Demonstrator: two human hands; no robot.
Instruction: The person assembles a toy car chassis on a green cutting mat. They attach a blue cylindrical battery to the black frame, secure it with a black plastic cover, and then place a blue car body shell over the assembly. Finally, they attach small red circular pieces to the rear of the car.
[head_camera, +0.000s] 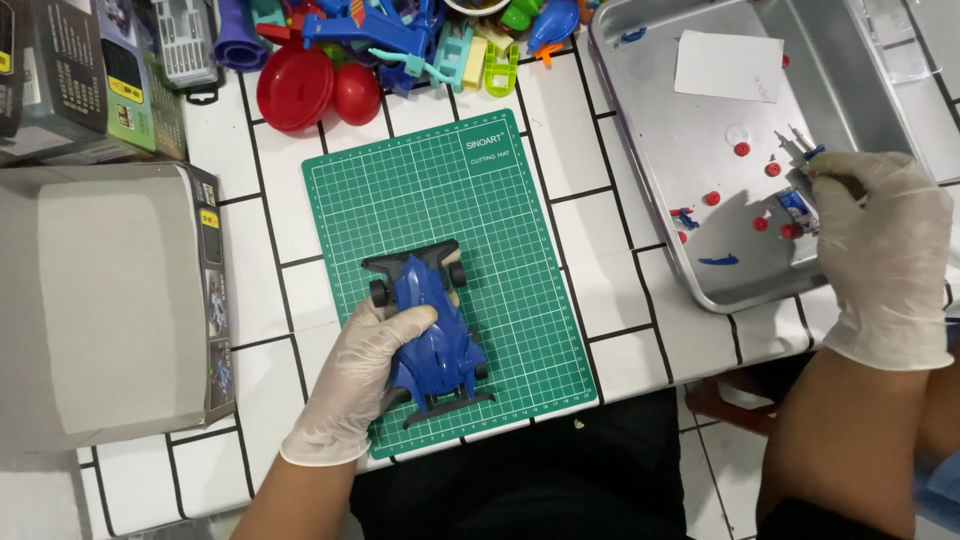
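Observation:
A blue toy race car (432, 335) with black wings and wheels lies on a green cutting mat (455, 200). My left hand (355, 380), in a white glove, grips the car from its left side, thumb across the body. My right hand (880, 255), also gloved, reaches into a metal tray (660, 150) at the right and closes on a small blue and white part (800, 205); the fingertips hide most of it. Small red round pieces (742, 149) and blue bits (718, 260) lie scattered on the tray's floor.
A white paper slip (728, 65) lies in the tray. Coloured plastic toy parts (400, 40) and a red lid (295, 88) pile at the back. Cardboard boxes (105, 300) stand at the left on the white tiled table (590, 230).

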